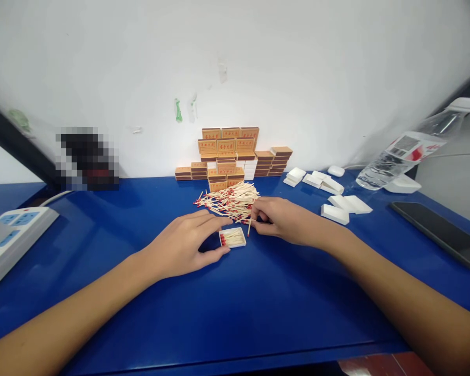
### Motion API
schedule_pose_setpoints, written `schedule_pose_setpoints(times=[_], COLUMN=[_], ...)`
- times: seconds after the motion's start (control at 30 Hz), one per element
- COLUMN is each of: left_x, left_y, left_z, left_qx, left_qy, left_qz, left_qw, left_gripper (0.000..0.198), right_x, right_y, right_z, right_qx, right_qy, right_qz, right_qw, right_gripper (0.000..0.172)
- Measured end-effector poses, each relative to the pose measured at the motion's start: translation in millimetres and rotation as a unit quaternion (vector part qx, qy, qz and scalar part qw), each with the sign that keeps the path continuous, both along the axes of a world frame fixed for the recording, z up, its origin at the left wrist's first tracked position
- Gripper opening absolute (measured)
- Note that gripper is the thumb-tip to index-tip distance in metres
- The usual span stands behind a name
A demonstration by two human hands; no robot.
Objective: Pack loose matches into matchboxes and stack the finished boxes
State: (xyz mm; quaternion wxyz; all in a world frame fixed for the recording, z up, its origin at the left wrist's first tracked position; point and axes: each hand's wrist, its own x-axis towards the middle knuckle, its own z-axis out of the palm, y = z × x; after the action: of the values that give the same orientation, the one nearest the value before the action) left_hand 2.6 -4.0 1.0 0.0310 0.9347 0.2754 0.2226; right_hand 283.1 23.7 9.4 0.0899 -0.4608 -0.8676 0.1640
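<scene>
A small white matchbox tray point(233, 238) with red-tipped matches in it lies on the blue table point(235, 303). My left hand point(188, 244) grips the tray's left end between thumb and fingers. Just right of the tray, my right hand point(280, 219) is closed in a pinch on a few matches point(249, 226), their tips pointing down. Behind both hands lies a loose pile of matches point(229, 199).
Stacked brown matchboxes point(231, 154) stand against the white wall. Several empty white trays point(339, 201) lie at the right, with a plastic water bottle point(407, 151) and a dark phone point(442, 235) beyond. A power strip point(11, 237) sits at the left edge.
</scene>
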Motion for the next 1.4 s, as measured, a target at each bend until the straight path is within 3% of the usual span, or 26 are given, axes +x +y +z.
schedule_pose_setpoints(times=[0.67, 1.0, 1.4], left_x=[0, 0, -1], left_y=[-1, -2, 1], left_z=[1.1, 0.9, -1.1], left_qx=[-0.021, -0.014, -0.007], left_qy=[0.017, 0.016, 0.011], left_qz=[0.021, 0.021, 0.014], left_qw=[0.999, 1.0, 1.0], left_gripper=[0.051, 0.05, 0.05], right_x=[20, 19, 11], right_y=[8, 2, 1], right_z=[3.4, 11.6, 3.7], right_qx=[0.026, 0.022, -0.023], right_qy=[0.008, -0.017, -0.005], right_qz=[0.034, 0.042, 0.022], right_qw=[0.999, 0.999, 0.999], right_gripper=[0.006, 0.023, 0.01])
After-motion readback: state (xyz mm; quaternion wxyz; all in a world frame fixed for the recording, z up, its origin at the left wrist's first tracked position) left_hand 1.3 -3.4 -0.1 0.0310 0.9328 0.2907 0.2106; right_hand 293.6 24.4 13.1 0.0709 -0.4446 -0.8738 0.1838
